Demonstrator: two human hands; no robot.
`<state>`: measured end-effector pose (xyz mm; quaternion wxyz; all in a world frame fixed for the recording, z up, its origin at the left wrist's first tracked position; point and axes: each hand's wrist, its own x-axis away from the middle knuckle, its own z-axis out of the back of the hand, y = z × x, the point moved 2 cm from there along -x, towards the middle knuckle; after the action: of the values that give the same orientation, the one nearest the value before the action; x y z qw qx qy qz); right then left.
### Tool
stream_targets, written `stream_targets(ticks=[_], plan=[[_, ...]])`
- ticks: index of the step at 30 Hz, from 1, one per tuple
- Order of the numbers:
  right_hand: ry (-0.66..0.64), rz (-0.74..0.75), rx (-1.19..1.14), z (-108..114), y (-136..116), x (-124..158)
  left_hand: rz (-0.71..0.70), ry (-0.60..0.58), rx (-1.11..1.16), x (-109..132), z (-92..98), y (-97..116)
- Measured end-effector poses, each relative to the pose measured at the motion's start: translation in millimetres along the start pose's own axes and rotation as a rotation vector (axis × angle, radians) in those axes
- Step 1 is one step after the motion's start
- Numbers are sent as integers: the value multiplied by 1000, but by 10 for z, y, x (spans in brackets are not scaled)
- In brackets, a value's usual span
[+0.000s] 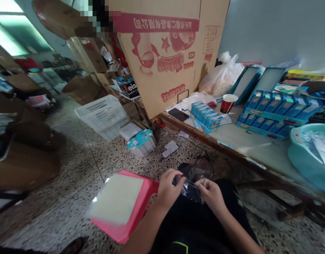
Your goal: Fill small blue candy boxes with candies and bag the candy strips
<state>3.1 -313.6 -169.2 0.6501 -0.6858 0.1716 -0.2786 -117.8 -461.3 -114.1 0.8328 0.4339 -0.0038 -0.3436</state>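
Above my lap, my left hand (170, 187) and my right hand (211, 193) are both closed on a clear plastic bag (191, 192), stretched between their fingertips. The bag looks thin and glossy; I cannot make out anything inside it. To the left of my left hand stands a pink stool (149, 187), with a flat stack of pale translucent sheets (116, 199) on top.
A table (231, 144) on the right bears blue caramel boxes (279, 113), a phone (178, 114), a paper cup (228, 103) and a turquoise basin (308, 151). A large carton (165, 70) rises behind. A white crate (101, 116) and a box of cards (142, 141) sit on the floor.
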Motion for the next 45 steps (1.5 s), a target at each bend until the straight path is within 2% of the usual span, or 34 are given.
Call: stream_targets(ticks=[3, 5, 7, 8, 10, 12, 13, 15, 17, 19, 20, 22, 24, 25, 27, 29, 32, 34, 35, 38, 41, 45], plan=[[-112, -31, -46, -151, 59, 27, 52, -321, 112, 32, -187, 127], [-120, -89, -68, -186, 113, 73, 80, -450, 71, 45, -259, 118], [-83, -138, -87, -172, 170, 119, 37, -557, 54, 53, -293, 83], [-88, -173, -100, -159, 202, 134, 3, -590, 55, 55, -298, 68], [-147, -255, -149, -134, 275, 145, -44, -582, 34, 52, -289, 46], [-188, -310, -190, -98, 347, 129, -32, -491, -2, 40, -265, 33], [-155, -300, -185, -66, 376, 113, -12, -432, -4, 33, -250, 28], [26, -154, -82, 32, 398, 81, 8, -343, 8, 28, -227, 23], [260, 142, 167, 150, 347, 77, -49, -313, -14, 42, -222, 34], [381, 479, 475, 231, 236, 101, -155, -300, -64, 86, -239, 68], [352, 623, 607, 249, 174, 109, -209, -286, -83, 118, -256, 93], [134, 808, 748, 256, 52, 105, -312, -241, -109, 194, -299, 157], [-112, 848, 721, 256, -70, 93, -402, -203, -138, 266, -344, 230], [-196, 815, 666, 258, -130, 89, -437, -193, -153, 291, -359, 265], [-273, 656, 514, 269, -236, 91, -485, -197, -180, 314, -371, 324], [-265, 385, 296, 281, -305, 107, -539, -238, -189, 310, -366, 375], [-214, -88, -170, 253, -310, 127, -644, -311, -185, 300, -382, 436], [-265, -298, -467, 168, -267, 103, -706, -311, -176, 311, -418, 461], [-301, -354, -569, 113, -237, 72, -739, -301, -168, 323, -439, 470], [-378, -406, -711, -50, -161, -66, -849, -254, -110, 372, -459, 481], [-517, -444, -777, -138, -230, -197, -920, -151, -56, 372, -384, 445], [-466, -164, -718, 10, -564, -376, -1013, -41, -70, 193, -328, 294]])
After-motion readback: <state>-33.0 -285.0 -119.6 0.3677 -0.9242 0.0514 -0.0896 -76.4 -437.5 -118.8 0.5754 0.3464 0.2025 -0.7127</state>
